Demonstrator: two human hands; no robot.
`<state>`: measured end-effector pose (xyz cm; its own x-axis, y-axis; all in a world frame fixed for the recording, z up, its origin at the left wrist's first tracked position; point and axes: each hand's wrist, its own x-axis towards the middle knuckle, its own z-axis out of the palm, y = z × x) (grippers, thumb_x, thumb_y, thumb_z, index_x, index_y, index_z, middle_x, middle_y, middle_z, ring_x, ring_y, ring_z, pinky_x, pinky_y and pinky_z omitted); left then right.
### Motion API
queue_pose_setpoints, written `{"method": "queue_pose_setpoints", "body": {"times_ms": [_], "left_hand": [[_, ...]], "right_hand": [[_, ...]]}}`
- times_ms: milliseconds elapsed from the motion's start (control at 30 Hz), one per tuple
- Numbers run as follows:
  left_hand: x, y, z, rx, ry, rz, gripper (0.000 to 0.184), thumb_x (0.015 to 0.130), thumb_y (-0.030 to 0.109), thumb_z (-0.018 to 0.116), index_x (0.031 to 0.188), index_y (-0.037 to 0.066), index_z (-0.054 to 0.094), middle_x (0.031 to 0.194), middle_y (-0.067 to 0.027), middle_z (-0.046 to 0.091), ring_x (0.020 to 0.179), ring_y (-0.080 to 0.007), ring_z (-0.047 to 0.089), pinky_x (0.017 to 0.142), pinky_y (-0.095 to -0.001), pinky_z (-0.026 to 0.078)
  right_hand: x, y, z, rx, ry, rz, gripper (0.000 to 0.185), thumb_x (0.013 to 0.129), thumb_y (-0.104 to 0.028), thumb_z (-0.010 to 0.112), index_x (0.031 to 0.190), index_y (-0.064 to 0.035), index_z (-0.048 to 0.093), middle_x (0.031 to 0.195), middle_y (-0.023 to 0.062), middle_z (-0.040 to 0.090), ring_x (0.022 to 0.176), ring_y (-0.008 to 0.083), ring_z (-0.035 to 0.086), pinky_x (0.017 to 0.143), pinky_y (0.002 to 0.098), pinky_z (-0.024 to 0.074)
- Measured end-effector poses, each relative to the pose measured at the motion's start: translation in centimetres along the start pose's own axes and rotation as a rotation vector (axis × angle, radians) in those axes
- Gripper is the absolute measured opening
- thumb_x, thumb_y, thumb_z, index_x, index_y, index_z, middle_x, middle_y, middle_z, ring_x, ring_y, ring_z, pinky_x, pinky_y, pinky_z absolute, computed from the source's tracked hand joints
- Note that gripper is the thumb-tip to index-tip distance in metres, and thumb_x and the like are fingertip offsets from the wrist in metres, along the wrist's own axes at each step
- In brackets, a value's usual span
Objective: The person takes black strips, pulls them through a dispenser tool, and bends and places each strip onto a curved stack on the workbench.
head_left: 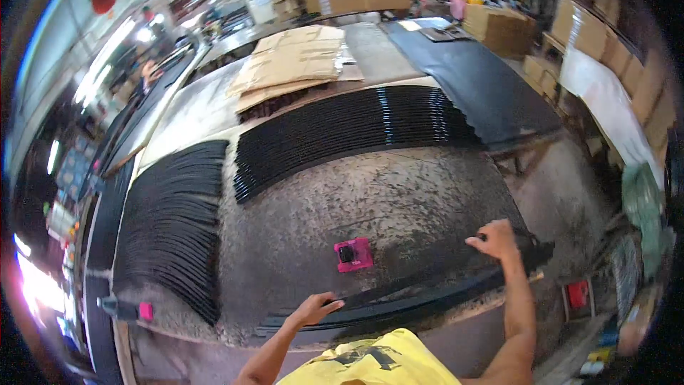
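Long black strips (427, 298) lie in a loose bundle along the near edge of the worktable. My left hand (317, 309) is closed at the bundle's left part, its thumb and fingers pinching a black strip. Further right and higher, my right hand (496, 240) is closed too, with a bit of dark material showing between thumb and fingers; it looks like a black strip. Between and beyond the hands, a pink holder with a black block (354, 254) rests on the table, touched by neither hand.
Black strips lie in a wide row (349, 125) across the table and in another stack (171, 228) at left. Flattened cardboard (292, 57) sits behind. A dark sheet (477, 85) covers the far-right table. A tool with a pink end (128, 309) lies near the left corner.
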<state>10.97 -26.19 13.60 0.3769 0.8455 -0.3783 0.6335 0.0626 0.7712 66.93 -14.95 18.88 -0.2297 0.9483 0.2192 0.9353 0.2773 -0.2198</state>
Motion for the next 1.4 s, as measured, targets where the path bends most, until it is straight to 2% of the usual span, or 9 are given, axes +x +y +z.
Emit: {"method": "queue_pose_setpoints", "body": {"times_ms": [100, 200, 300, 333, 433, 567, 867, 1000, 1400], "left_hand": [[4.6, 6.6, 0.7, -0.099, -0.140, 0.023, 0.036, 0.103, 0.039, 0.058, 0.105, 0.003, 0.062, 0.084, -0.0109, 0.063, 0.079, -0.0181, 0.057, 0.071, -0.0410, 0.046], [10.5, 6.8, 1.2, -0.083, -0.062, 0.330, 0.031, 0.103, 0.033, 0.058, 0.102, 0.003, 0.059, 0.085, -0.0108, 0.059, 0.080, -0.0184, 0.055, 0.072, -0.0392, 0.046], [15.6, 7.3, -1.7, 0.049, -0.228, 0.385, 0.025, 0.101, 0.026, 0.061, 0.099, 0.002, 0.061, 0.091, -0.0124, 0.064, 0.086, -0.0211, 0.059, 0.075, -0.0390, 0.048], [17.4, 6.7, -2.5, 0.166, -0.199, 0.467, 0.024, 0.100, 0.026, 0.063, 0.100, 0.002, 0.065, 0.093, -0.0130, 0.068, 0.085, -0.0220, 0.061, 0.075, -0.0397, 0.049], [19.8, 6.3, -5.9, 0.064, -0.110, 0.189, 0.026, 0.090, 0.029, 0.073, 0.102, 0.006, 0.074, 0.089, -0.0135, 0.075, 0.081, -0.0258, 0.070, 0.073, -0.0417, 0.053], [20.8, 5.4, -9.0, 0.355, -0.139, 0.136, 0.027, 0.082, 0.030, 0.080, 0.098, 0.009, 0.078, 0.092, -0.0149, 0.075, 0.086, -0.0335, 0.072, 0.075, -0.0434, 0.055], [21.1, -2.0, -4.0, 0.498, 0.098, 0.463, 0.016, 0.087, 0.025, 0.071, 0.094, 0.011, 0.076, 0.095, -0.0147, 0.071, 0.092, -0.0356, 0.069, 0.080, -0.0459, 0.055], [16.6, -0.3, -3.8, 0.355, 0.166, 0.382, 0.011, 0.090, 0.020, 0.066, 0.088, 0.011, 0.071, 0.099, -0.0132, 0.067, 0.099, -0.0340, 0.066, 0.084, -0.0437, 0.055], [5.9, -9.7, -12.0, 0.763, 0.349, 0.170, 0.014, 0.093, 0.024, 0.063, 0.100, 0.013, 0.071, 0.105, -0.0104, 0.063, 0.103, -0.0312, 0.063, 0.086, -0.0440, 0.053]], "right_hand": [[1.7, 5.0, -2.7, -0.195, -0.018, 0.178, 0.052, 0.079, -0.057, 0.073, 0.072, -0.0054, 0.074, 0.079, 0.0158, 0.069, 0.086, 0.0343, 0.063, 0.084, 0.0492, 0.0460], [3.8, 5.9, -0.3, -0.153, -0.015, 0.276, 0.041, 0.087, -0.046, 0.071, 0.095, -0.0063, 0.077, 0.089, 0.0171, 0.071, 0.096, 0.0382, 0.065, 0.090, 0.0481, 0.0496], [7.7, -4.8, 2.7, 0.257, -0.195, 0.067, 0.048, 0.090, -0.044, 0.069, 0.120, -0.0053, 0.070, 0.119, 0.0157, 0.070, 0.111, 0.0351, 0.066, 0.096, 0.0427, 0.0515], [8.3, -8.4, 5.5, 0.447, -0.273, 0.013, 0.047, 0.090, -0.044, 0.066, 0.126, -0.0124, 0.067, 0.126, 0.0164, 0.067, 0.113, 0.0340, 0.066, 0.098, 0.0408, 0.0518], [9.2, -17.5, 12.4, 0.433, -0.355, -0.231, 0.039, 0.095, -0.029, 0.061, 0.130, -0.0112, 0.060, 0.117, 0.0187, 0.067, 0.109, 0.0384, 0.063, 0.093, 0.0477, 0.0502], [9.4, -22.4, 16.9, 0.209, -0.224, -0.279, 0.047, 0.092, -0.011, 0.060, 0.139, -0.0117, 0.057, 0.114, 0.0180, 0.065, 0.110, 0.0339, 0.063, 0.089, 0.0464, 0.0495], [7.5, -23.3, 16.9, -0.046, 0.005, -0.439, 0.050, 0.087, -0.004, 0.061, 0.134, -0.0184, 0.062, 0.112, 0.0056, 0.062, 0.102, 0.0263, 0.060, 0.087, 0.0444, 0.0479], [6.5, -24.3, 18.6, -0.045, 0.019, -0.443, 0.050, 0.087, -0.005, 0.061, 0.135, -0.0182, 0.062, 0.108, 0.0026, 0.061, 0.098, 0.0241, 0.059, 0.084, 0.0420, 0.0461], [6.3, -26.2, 21.8, 0.037, 0.043, -0.482, 0.055, 0.087, -0.002, 0.058, 0.140, -0.0128, 0.058, 0.115, 0.0060, 0.060, 0.105, 0.0249, 0.058, 0.086, 0.0409, 0.0440]]}}
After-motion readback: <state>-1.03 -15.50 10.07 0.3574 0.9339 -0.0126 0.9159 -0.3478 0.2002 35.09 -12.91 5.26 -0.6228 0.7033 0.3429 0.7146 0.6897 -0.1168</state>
